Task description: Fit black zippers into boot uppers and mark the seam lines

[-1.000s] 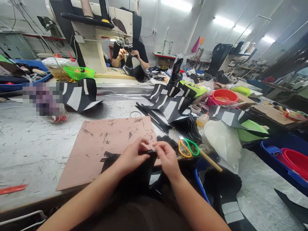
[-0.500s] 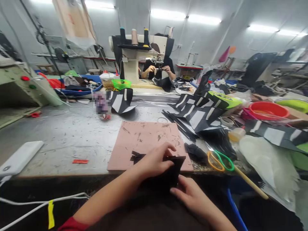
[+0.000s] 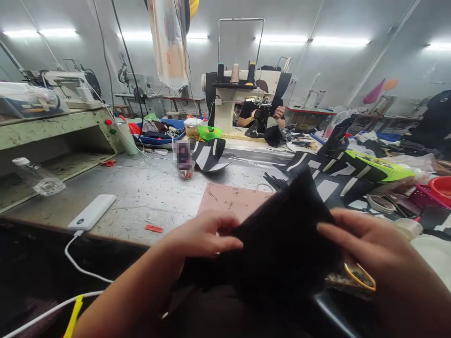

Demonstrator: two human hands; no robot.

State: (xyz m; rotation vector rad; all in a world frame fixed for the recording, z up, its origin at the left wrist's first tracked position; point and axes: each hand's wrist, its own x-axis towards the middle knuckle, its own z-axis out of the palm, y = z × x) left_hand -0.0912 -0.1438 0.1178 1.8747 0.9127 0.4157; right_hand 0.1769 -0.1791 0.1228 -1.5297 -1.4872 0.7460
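A dark black piece of fabric or leather (image 3: pixel 282 230) is held up between both hands, close to the camera. My left hand (image 3: pixel 207 234) pinches its left edge between thumb and fingers. Gripping the right edge is my right hand (image 3: pixel 369 239), thumb in front and fingers behind. The piece's folds and lower part merge into the shadow below. Behind it lies a pinkish cutting board (image 3: pixel 225 197), partly covered. Orange-handled scissors (image 3: pixel 361 277) show only in part beneath my right hand.
A white power bank (image 3: pixel 93 211) with a cable lies left, near an orange strip (image 3: pixel 154 228) and a clear bottle (image 3: pixel 38 177). Black pieces with white strips (image 3: pixel 327 188) pile up at right. Across the table, a person sits behind a sewing machine (image 3: pixel 225 112).
Both hands have raised the black piece from low over the board's front edge, and it now looks larger and closer. My right hand moved up and right. The view has turned left.
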